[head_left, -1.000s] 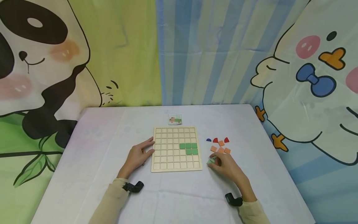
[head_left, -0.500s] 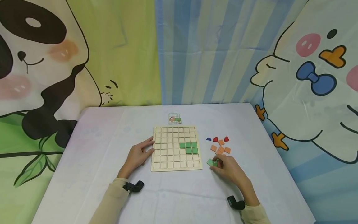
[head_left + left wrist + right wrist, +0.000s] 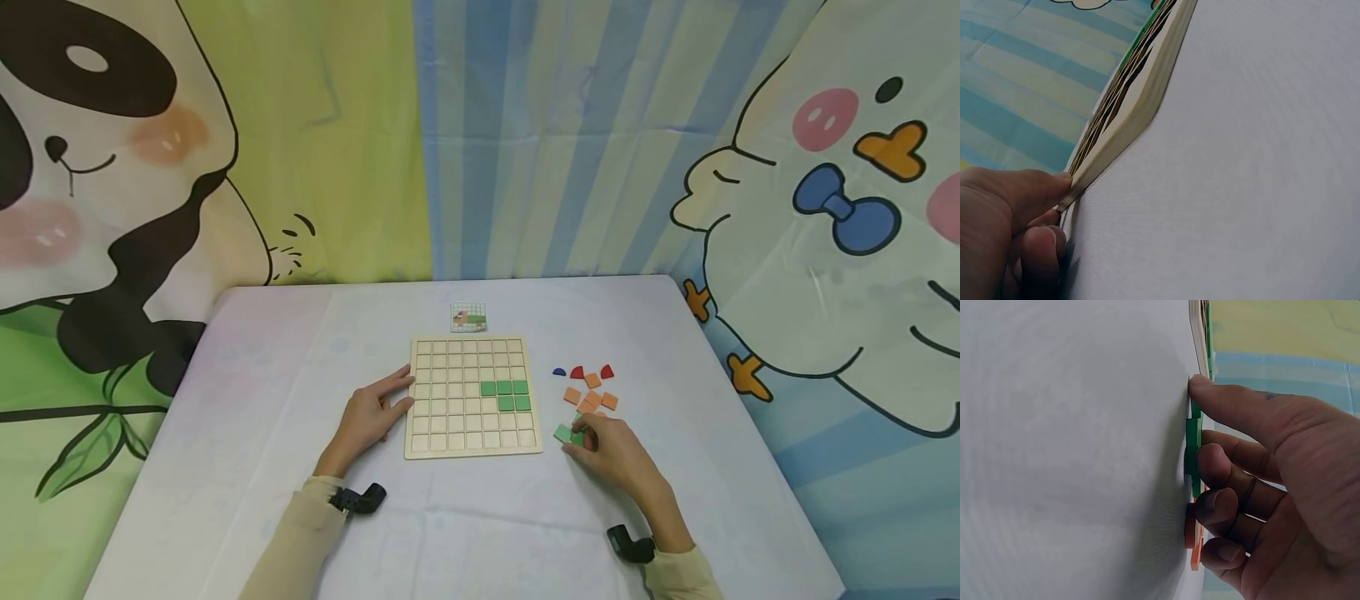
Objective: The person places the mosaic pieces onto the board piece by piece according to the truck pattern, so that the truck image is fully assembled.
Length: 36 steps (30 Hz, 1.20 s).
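My left hand point(image 3: 367, 414) rests at the left edge of a square wooden grid board point(image 3: 442, 447), its index finger and thumb touching the rim. In the left wrist view the thumb point(image 3: 1041, 190) lies on that rim, other fingers bent beside it. Several green square tiles point(image 3: 514, 388) fill cells at the board's right side. Right of the board, my right hand point(image 3: 611, 446) pinches a green tile point(image 3: 577, 438) between thumb and fingers, low over the tablecloth. Another green tile point(image 3: 562, 433) lies just left of it. The right wrist view shows green tiles point(image 3: 1193, 447) edge-on by the fingertips.
Several orange tiles point(image 3: 572, 396) lie beyond the right hand. Red quarter-round pieces point(image 3: 577, 372) and a blue half-round piece point(image 3: 559, 372) lie behind them. A small pattern card point(image 3: 468, 317) sits beyond the board on the white-covered table point(image 3: 300, 350).
My right hand has shifted slightly right among the green tiles, uncovering the one on the left. An orange tile by the fingers has moved slightly. My left hand stays at the board.
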Available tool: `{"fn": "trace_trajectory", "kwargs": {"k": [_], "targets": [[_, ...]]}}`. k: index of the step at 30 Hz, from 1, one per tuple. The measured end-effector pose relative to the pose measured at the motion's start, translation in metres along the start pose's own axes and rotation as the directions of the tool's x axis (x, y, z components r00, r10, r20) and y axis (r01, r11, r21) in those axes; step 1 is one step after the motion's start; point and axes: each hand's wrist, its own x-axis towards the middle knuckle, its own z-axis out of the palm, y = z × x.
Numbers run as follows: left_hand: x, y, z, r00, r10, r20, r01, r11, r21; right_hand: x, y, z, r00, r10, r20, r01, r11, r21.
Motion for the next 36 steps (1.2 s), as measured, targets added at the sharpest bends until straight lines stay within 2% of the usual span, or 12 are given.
{"fn": "trace_trajectory", "kwargs": {"k": [20, 36], "targets": [[0.0009, 0.001, 0.0004, 1.0, -0.016, -0.006, 0.016, 1.0, 0.002, 0.0032, -0.0009, 0.0032, 1.0, -0.008, 0.002, 0.008, 1.0, -0.015], [0.0005, 0.0017, -0.0001, 0.999, -0.032, 0.001, 0.032, 0.999, -0.007, 0.0094, -0.0034, 0.0037, 0.999, -0.034, -0.031, 0.034, 0.999, -0.009]]}}
